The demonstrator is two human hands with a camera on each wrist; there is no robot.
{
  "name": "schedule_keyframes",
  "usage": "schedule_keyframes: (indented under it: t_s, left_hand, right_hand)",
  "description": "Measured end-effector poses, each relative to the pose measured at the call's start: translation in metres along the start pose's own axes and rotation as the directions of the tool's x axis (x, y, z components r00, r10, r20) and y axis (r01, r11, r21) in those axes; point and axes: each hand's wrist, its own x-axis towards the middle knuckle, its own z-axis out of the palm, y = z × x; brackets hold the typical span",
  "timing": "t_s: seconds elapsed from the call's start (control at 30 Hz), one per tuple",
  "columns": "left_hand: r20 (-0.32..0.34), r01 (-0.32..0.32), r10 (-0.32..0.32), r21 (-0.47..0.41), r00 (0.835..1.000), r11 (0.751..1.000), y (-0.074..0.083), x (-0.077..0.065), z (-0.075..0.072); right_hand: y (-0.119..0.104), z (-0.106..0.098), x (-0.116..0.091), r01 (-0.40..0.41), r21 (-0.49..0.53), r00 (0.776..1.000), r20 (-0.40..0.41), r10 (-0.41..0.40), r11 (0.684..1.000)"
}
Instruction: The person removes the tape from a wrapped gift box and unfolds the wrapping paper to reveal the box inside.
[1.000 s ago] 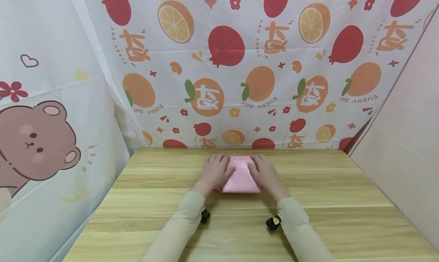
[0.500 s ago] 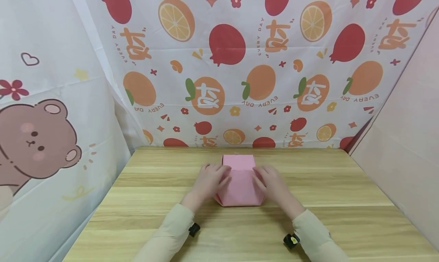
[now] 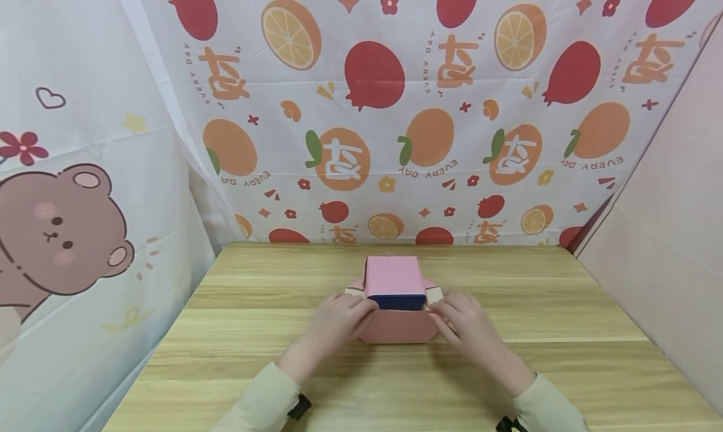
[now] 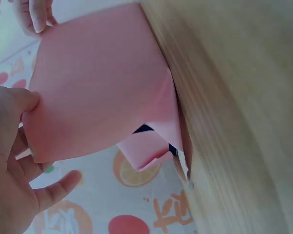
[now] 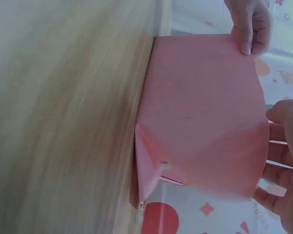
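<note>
A pink folded wrapping (image 3: 398,326) stands on the table, its near flap raised toward the far side. Behind the flap are a pink box-shaped part (image 3: 393,275) and a dark blue surface (image 3: 398,302) beneath its near edge. Pale tabs show at both sides. My left hand (image 3: 339,322) pinches the flap's left upper corner, thumb on the near face and fingers behind, as the left wrist view shows. At the right upper corner, my right hand (image 3: 471,331) pinches the same flap edge. Most of the dark blue thing is hidden.
The wooden table (image 3: 254,338) runs up to a fruit-printed cloth (image 3: 384,130) at the back. A bear-printed cloth (image 3: 68,231) hangs on the left and a plain pale one (image 3: 666,218) on the right.
Both hands have moved toward me and pulled the near flap away from the top. The dark blue surface and pale tabs, covered before, now show.
</note>
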Motion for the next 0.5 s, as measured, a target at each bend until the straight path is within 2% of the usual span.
schedule_keyframes:
  t_s: [0.17, 0.3, 0.33, 0.4, 0.5]
  left_hand:
    - [0.05, -0.031, 0.03, 0.018, 0.998, 0.999, 0.011, -0.007, -0.014]
    - [0.167, -0.022, 0.015, 0.039, 0.986, 0.999, 0.023, -0.014, -0.026]
    - [0.211, -0.013, 0.005, 0.033, 0.977, 0.999, 0.026, -0.016, -0.029]
    - [0.318, 0.022, -0.023, 0.005, 0.948, 1.0, 0.032, -0.019, -0.035]
    - [0.473, 0.086, -0.058, -0.038, 0.879, 0.996, 0.038, -0.021, -0.042]
  right_hand:
    - [-0.006, -0.014, -0.01, 0.048, -0.031, 0.999, 0.014, -0.047, 0.998]
    - [-0.012, -0.023, -0.017, 0.068, -0.044, 0.993, 0.096, -0.063, 0.997]
    - [-0.014, -0.025, -0.019, 0.064, -0.039, 0.989, 0.133, -0.059, 0.997]
    - [-0.018, -0.028, -0.022, 0.044, -0.012, 0.974, 0.223, -0.04, 0.999]
    - [-0.022, -0.03, -0.027, -0.002, 0.032, 0.935, 0.356, -0.01, 0.999]
